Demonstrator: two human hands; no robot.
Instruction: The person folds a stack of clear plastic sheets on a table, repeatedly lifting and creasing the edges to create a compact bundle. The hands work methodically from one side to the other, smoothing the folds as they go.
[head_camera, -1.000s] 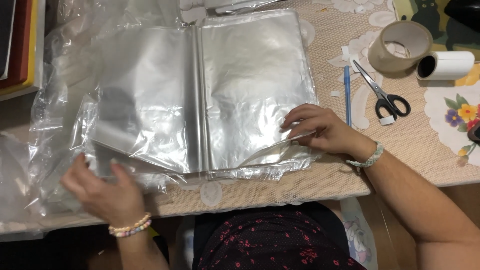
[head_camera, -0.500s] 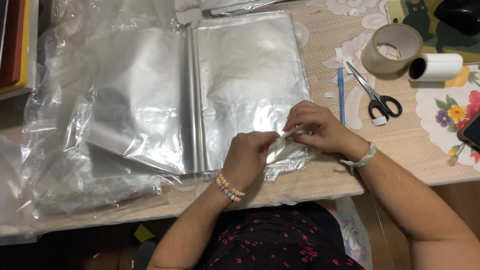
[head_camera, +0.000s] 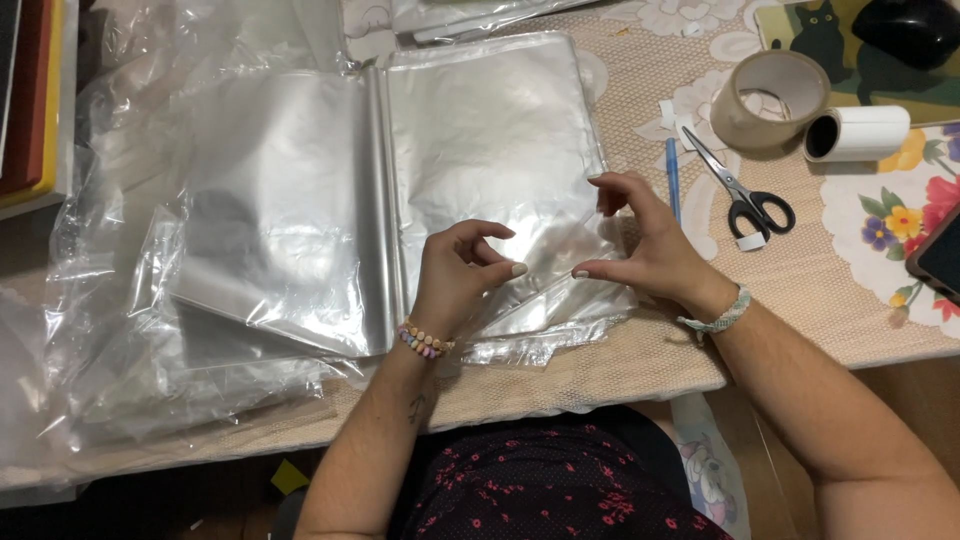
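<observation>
A stack of clear plastic bags lies open like a book on the table, with a fold down its middle. My left hand, a bead bracelet on its wrist, pinches the lower right corner of the top clear plastic bag between thumb and curled fingers. My right hand, wearing a woven bracelet, holds the same corner area from the right, thumb low and fingers arched above it. The film is slightly lifted between the two hands.
Scissors, a blue pen, a tape roll and a white roll lie to the right on a lace cloth. More loose plastic is heaped at the left, beside stacked books. A phone sits at the right edge.
My left hand came from the loose plastic at the left over to the bag's lower right corner. Both hands have since drawn slightly apart, lifting the film.
</observation>
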